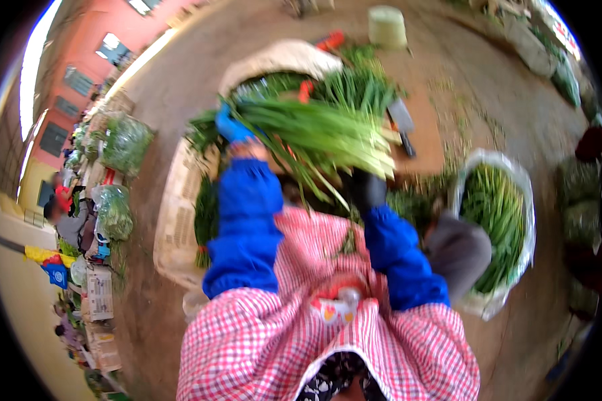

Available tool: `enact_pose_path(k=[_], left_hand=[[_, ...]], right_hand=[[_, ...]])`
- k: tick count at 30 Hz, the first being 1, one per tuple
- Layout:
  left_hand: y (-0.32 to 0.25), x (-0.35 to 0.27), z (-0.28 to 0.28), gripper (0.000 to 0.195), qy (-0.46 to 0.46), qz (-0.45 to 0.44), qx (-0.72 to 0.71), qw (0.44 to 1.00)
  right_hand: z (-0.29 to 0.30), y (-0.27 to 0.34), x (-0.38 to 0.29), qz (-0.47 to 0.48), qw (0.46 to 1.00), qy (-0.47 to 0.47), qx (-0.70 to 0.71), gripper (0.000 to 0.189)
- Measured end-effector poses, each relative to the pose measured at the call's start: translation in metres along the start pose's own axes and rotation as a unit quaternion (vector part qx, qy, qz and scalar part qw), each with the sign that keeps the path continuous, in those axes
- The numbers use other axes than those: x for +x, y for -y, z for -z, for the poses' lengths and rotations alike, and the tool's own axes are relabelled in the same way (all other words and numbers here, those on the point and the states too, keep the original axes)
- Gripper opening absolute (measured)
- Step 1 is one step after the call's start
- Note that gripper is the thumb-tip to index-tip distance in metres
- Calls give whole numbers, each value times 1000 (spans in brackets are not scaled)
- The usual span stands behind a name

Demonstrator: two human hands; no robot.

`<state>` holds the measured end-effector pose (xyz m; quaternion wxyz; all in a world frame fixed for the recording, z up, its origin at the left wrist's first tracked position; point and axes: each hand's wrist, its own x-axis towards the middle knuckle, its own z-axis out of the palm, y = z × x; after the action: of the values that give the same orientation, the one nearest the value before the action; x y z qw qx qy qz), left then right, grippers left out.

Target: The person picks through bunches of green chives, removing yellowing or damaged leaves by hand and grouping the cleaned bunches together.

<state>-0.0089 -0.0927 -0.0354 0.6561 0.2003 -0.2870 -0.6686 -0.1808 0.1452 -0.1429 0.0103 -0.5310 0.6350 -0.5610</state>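
Observation:
A large bunch of long green leafy stalks with pale stem ends lies across between my hands, somewhat blurred. My left hand, in a blue glove, is at the leafy end and grips it. At the pale end, just below the stems, is my right hand in a black glove; its fingers are blurred and partly hidden. A cleaver with a black handle lies on a brown board to the right of the bunch. More green stalks lie beyond it.
A pale plastic crate with greens stands at left. A lined sack of green stalks stands at right. Beyond the bunch are an open white sack and a pale bucket. People sit among bagged greens at far left.

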Motion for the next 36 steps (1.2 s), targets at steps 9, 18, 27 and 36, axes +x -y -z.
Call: enact_pose_path(k=[9, 18, 27, 36], left_hand=[[-2, -48, -87, 19, 18, 93, -182, 979], [-21, -40, -103, 22, 34, 68, -168, 983], [-13, -105, -137, 16, 53, 36, -77, 995], [67, -180, -159, 26, 106, -49, 111, 987]], right_hand=[[-1, -29, -2, -328, 869, 134, 344, 28], [99, -44, -44, -254, 880, 397, 64, 25], [136, 69, -15, -101, 993, 44, 50, 82], [72, 85, 13, 56, 992, -73, -89, 97]])
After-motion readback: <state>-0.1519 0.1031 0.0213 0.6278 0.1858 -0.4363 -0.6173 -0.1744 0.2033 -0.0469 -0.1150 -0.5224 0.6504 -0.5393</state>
